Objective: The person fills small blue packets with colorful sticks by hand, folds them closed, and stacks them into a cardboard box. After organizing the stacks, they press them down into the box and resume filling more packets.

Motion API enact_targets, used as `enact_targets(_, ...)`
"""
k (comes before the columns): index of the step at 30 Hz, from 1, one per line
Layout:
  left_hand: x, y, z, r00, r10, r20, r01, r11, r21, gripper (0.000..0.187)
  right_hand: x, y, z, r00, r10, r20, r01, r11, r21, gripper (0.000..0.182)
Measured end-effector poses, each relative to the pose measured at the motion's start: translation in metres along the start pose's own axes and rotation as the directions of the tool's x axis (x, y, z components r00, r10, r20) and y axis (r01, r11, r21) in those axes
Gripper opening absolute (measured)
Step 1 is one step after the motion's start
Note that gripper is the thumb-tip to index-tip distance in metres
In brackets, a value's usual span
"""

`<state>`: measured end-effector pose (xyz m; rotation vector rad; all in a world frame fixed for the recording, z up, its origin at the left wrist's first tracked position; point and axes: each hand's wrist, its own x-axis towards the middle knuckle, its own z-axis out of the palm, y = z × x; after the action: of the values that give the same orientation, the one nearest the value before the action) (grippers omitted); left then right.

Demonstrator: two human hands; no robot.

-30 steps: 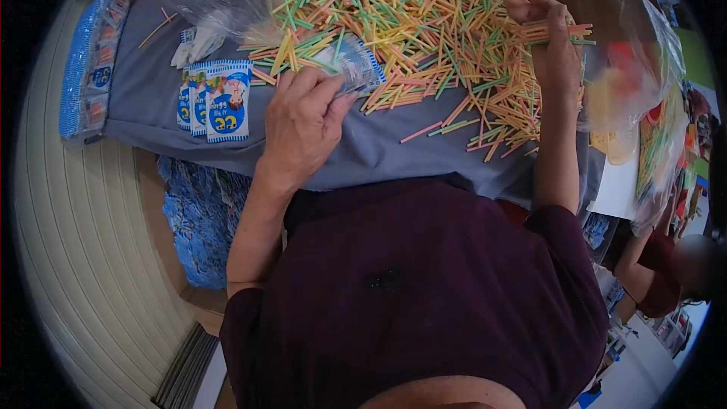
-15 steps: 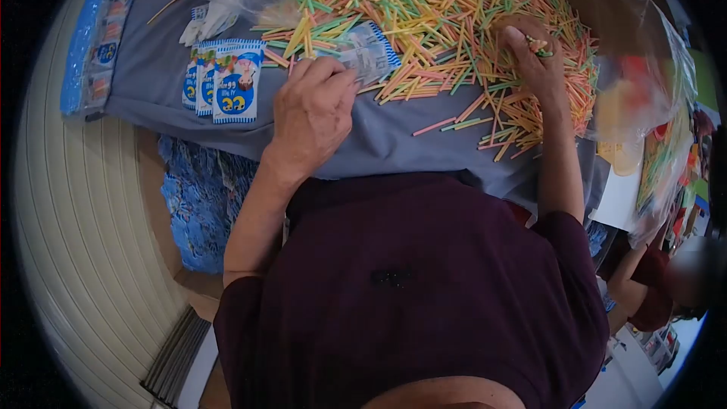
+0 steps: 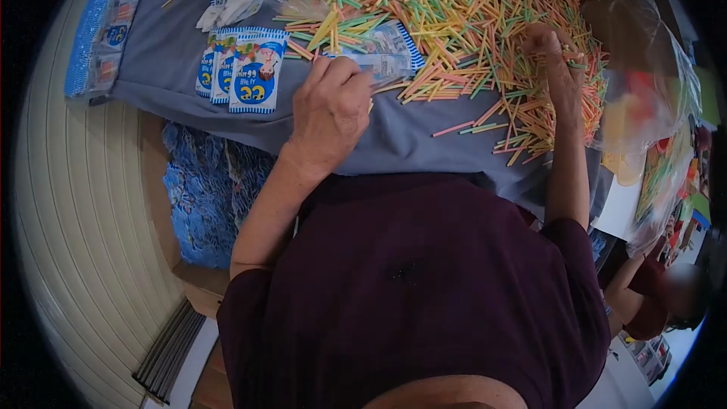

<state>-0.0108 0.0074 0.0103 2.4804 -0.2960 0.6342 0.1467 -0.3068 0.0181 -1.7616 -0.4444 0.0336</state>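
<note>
My left hand is closed at the front edge of the grey cloth, its fingertips by a clear packet with a blue striped edge. What those fingers grip is too small to make out. Over the right part of the pile of coloured sticks, my right hand is closed around several sticks, whose ends poke out beside the fingers. Three blue and white printed packets overlap to the left of my left hand. Behind them lies a crumpled white item.
A strip of blue packaging lies at the far left. Clear plastic sheeting stands on the right. Below the cloth's left edge is a box with blue patterned material. Another person is at the lower right.
The view has shifted, so the packets and cloth appear further right. My right hand has turned, with its held sticks now showing at its right side. My left hand remains near the clear packet.
</note>
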Motion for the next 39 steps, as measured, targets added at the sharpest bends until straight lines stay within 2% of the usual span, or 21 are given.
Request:
enact_targets(3, 0.005, -0.010, -0.004, 0.997, -0.027, 0.070, 0.031, 0.998, -0.054, 0.009, 0.004, -0.023, 0.005, 0.989, -0.086, -0.123, 0.086, 0.996, -0.004, 0.043)
enact_targets(4, 0.005, -0.013, -0.001, 0.996, -0.083, 0.029, 0.087, 0.980, -0.181, 0.010, 0.005, -0.030, 0.008, 0.987, -0.089, -0.137, 0.088, 0.996, -0.015, 0.043)
enact_targets(6, 0.010, -0.014, -0.002, 0.979, -0.201, 0.024, 0.194, 0.898, -0.395, 0.011, 0.009, -0.043, 0.016, 0.983, -0.018, -0.181, 0.063, 0.967, 0.249, 0.048)
enact_targets(7, 0.015, -0.012, -0.001, 0.980, -0.197, 0.025, 0.190, 0.898, -0.397, 0.011, 0.010, -0.045, 0.018, 0.982, 0.021, -0.187, 0.053, 0.923, 0.381, 0.051)
enact_targets(8, 0.018, -0.009, 0.000, 0.974, -0.224, 0.015, 0.205, 0.857, -0.472, 0.010, 0.013, -0.042, 0.019, 0.993, -0.082, -0.080, 0.111, 0.864, 0.491, 0.050)
enact_targets(9, 0.021, -0.006, 0.001, 0.967, -0.256, 0.003, 0.217, 0.813, -0.540, 0.010, 0.014, -0.043, 0.023, 0.994, -0.085, -0.071, 0.109, 0.861, 0.497, 0.050)
enact_targets(11, 0.028, 0.000, 0.004, 0.954, -0.299, 0.034, 0.264, 0.775, -0.574, 0.010, 0.016, -0.048, 0.037, 0.984, -0.164, 0.075, 0.056, 0.674, 0.737, 0.048)
enact_targets(12, 0.031, 0.003, 0.007, 0.941, -0.330, 0.074, 0.304, 0.729, -0.614, 0.011, 0.015, -0.051, 0.045, 0.982, -0.169, 0.084, 0.051, 0.666, 0.744, 0.048)
enact_targets(13, 0.034, 0.005, 0.012, 0.967, -0.248, -0.066, 0.170, 0.813, -0.557, 0.010, 0.013, -0.055, 0.053, 0.986, -0.134, 0.097, 0.008, 0.621, 0.783, 0.047)
enact_targets(14, 0.036, 0.007, 0.011, 0.965, -0.252, -0.069, 0.174, 0.817, -0.550, 0.010, 0.012, -0.059, 0.060, 0.989, -0.099, 0.110, -0.034, 0.575, 0.818, 0.045)
enact_targets(15, 0.037, 0.009, 0.009, 0.982, -0.045, -0.182, -0.001, 0.969, -0.246, 0.010, 0.011, -0.060, 0.066, 0.987, -0.108, 0.121, -0.037, 0.577, 0.816, 0.042)
enact_targets(16, 0.037, 0.010, 0.008, 0.959, 0.186, -0.214, -0.169, 0.981, 0.097, 0.010, 0.010, -0.061, 0.069, 0.986, -0.107, 0.127, -0.043, 0.573, 0.819, 0.042)
enact_targets(18, 0.021, 0.002, 0.015, 0.972, 0.186, -0.143, -0.164, 0.974, 0.154, 0.011, 0.010, -0.061, 0.073, 0.974, -0.176, 0.140, 0.015, 0.673, 0.740, 0.041)
enact_targets(20, 0.009, -0.006, 0.020, 0.981, 0.180, -0.070, -0.162, 0.963, 0.213, 0.011, 0.010, -0.053, 0.075, 0.974, -0.164, 0.156, -0.007, 0.667, 0.745, 0.041)
enact_targets(23, 0.006, -0.007, 0.019, 0.990, 0.091, -0.105, -0.081, 0.992, 0.099, 0.010, 0.005, -0.047, 0.083, 0.977, -0.110, 0.183, -0.056, 0.695, 0.717, 0.042)
enact_targets(25, 0.010, -0.011, 0.014, 0.991, -0.074, -0.114, 0.059, 0.990, -0.130, 0.010, 0.002, -0.051, 0.090, 0.978, -0.075, 0.194, -0.080, 0.723, 0.686, 0.043)
enact_targets(26, 0.009, -0.010, 0.012, 0.991, -0.073, -0.112, 0.058, 0.990, -0.128, 0.010, -0.001, -0.053, 0.092, 0.975, -0.080, 0.209, -0.085, 0.732, 0.675, 0.045)
enact_targets(28, 0.007, -0.010, 0.010, 0.958, -0.273, -0.088, 0.227, 0.911, -0.345, 0.012, -0.002, -0.056, 0.098, 0.971, -0.088, 0.221, -0.085, 0.739, 0.669, 0.047)
enact_targets(31, 0.004, -0.006, 0.006, 0.964, -0.251, -0.090, 0.206, 0.916, -0.344, 0.016, -0.007, -0.058, 0.107, 0.973, -0.098, 0.207, -0.085, 0.687, 0.722, 0.051)
enact_targets(35, 0.004, 0.009, -0.003, 0.975, -0.178, -0.129, 0.130, 0.941, -0.313, 0.017, -0.009, -0.068, 0.119, 0.958, -0.176, 0.227, -0.012, 0.766, 0.642, 0.056)
enact_targets(39, 0.010, 0.022, -0.010, 0.976, -0.179, -0.123, 0.109, 0.893, -0.437, 0.016, -0.009, -0.064, 0.134, 0.946, -0.212, 0.246, 0.073, 0.876, 0.476, 0.058)
